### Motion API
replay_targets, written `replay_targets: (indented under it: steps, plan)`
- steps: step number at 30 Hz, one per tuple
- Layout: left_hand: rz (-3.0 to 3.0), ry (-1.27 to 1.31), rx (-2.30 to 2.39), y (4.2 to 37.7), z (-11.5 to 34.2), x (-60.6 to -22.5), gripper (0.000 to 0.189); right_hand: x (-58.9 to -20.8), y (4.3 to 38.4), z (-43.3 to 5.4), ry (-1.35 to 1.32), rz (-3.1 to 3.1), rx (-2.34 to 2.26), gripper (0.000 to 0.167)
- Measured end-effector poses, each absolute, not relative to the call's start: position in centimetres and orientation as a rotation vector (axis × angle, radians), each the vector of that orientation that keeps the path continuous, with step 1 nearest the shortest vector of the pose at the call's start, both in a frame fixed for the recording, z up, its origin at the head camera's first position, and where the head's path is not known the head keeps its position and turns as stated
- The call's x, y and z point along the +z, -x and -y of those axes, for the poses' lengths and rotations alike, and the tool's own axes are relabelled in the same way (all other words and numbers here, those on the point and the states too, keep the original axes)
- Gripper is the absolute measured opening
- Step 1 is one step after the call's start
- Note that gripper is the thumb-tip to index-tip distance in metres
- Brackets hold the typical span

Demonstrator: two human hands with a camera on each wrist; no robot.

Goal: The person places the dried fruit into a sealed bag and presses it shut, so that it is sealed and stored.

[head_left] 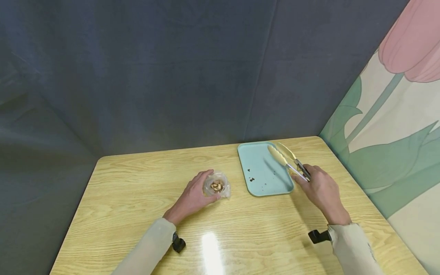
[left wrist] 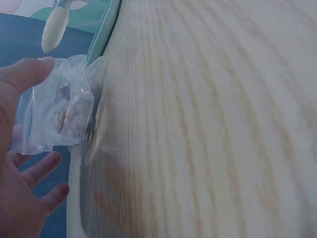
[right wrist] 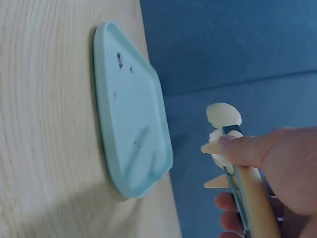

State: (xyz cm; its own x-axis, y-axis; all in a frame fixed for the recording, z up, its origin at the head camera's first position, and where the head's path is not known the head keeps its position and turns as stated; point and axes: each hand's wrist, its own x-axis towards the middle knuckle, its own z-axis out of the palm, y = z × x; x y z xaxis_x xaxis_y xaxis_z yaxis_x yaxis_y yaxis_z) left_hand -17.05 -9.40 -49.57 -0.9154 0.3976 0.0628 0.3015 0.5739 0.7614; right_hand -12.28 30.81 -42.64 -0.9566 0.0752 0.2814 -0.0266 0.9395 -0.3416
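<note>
A clear plastic bag [head_left: 225, 183] stands upright on the table with its mouth open upward. Brown, nut-like pieces [head_left: 217, 186] fill its bottom. My left hand [head_left: 196, 194] holds the bag, thumb on one side and fingers round the other; in the left wrist view the thumb [left wrist: 32, 73] lies at its rim. My right hand [head_left: 321, 189] grips tongs [head_left: 292, 163] with cream scalloped tips [right wrist: 224, 115] spread apart and nothing between them. These tips hang over the far right corner of a light blue tray [head_left: 258, 152]. Small dark crumbs [head_left: 252, 179] lie on the tray.
The wooden table [head_left: 137, 198] ends at a dark blue curtain [head_left: 172, 76] behind. A wall covering with a tulip pattern [head_left: 395, 145] runs along the right side. Both wrists wear black straps with small mounts.
</note>
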Motion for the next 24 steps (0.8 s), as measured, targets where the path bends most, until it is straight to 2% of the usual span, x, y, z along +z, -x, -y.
replay_targets:
  steps: [13, 22, 24]
  plan:
    - [-2.683, -0.601, 1.252, 17.1, 9.4, -49.8, 0.092, -45.6, 13.6, -32.7, 0.235, 2.795, 0.559, 0.059]
    - [-2.684, -0.595, 1.253, 17.1, 9.4, -49.9, 0.092, -47.4, 14.5, -33.8, 0.472, 2.874, 0.617, 0.084]
    - [-2.683, -0.596, 1.251, 17.1, 9.4, -49.9, 0.091, -47.6, 14.8, -34.0, 0.506, 2.876, 0.62, 0.085]
